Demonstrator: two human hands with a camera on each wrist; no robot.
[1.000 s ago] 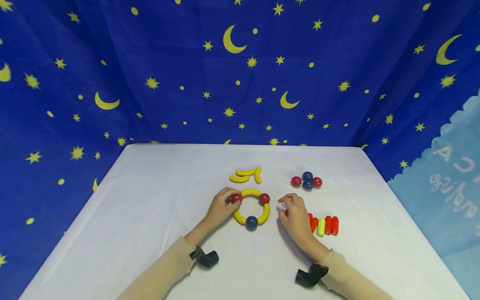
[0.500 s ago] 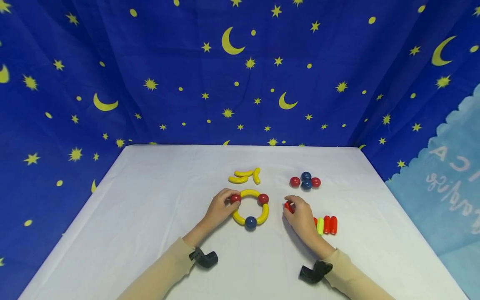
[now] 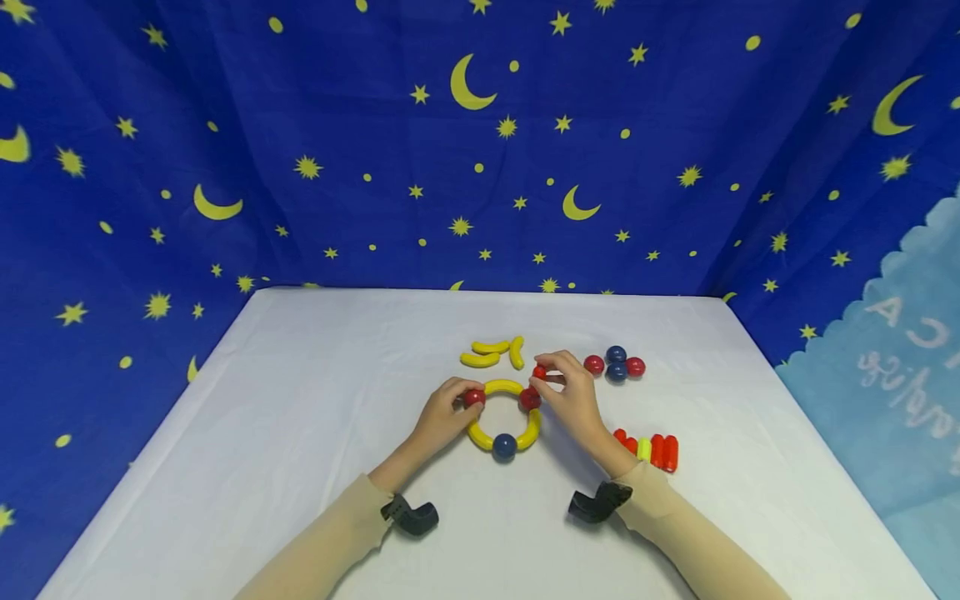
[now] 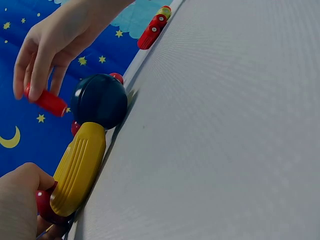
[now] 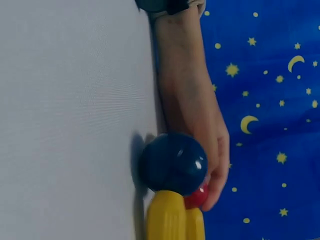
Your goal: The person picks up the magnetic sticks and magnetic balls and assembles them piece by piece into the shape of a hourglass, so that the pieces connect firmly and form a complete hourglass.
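Note:
A ring of yellow curved rods (image 3: 502, 387) joined by balls lies on the table in the head view. My left hand (image 3: 441, 417) holds the red ball (image 3: 474, 399) at its upper left, thumb and fingers on either side. Over the right red ball (image 3: 530, 398) my right hand (image 3: 576, 400) pinches a short red rod (image 4: 52, 103), tilted in the left wrist view. Whether rod and ball touch I cannot tell. At the ring's near side sits a blue ball (image 3: 505, 446). The right wrist view shows the left hand (image 5: 195, 110) behind that blue ball (image 5: 172, 164).
Loose yellow curved rods (image 3: 480, 360) lie beyond the ring. Red and blue balls (image 3: 617, 372) are clustered at the back right. To the right of the right forearm, several red rods (image 3: 671, 453) and a yellow-green rod (image 3: 644, 450) lie in a row on the white table (image 3: 337, 350).
My right hand has picked up a red rod from beside the row, then moved left and away to the ring's upper right ball. The left hand stays on its red ball.

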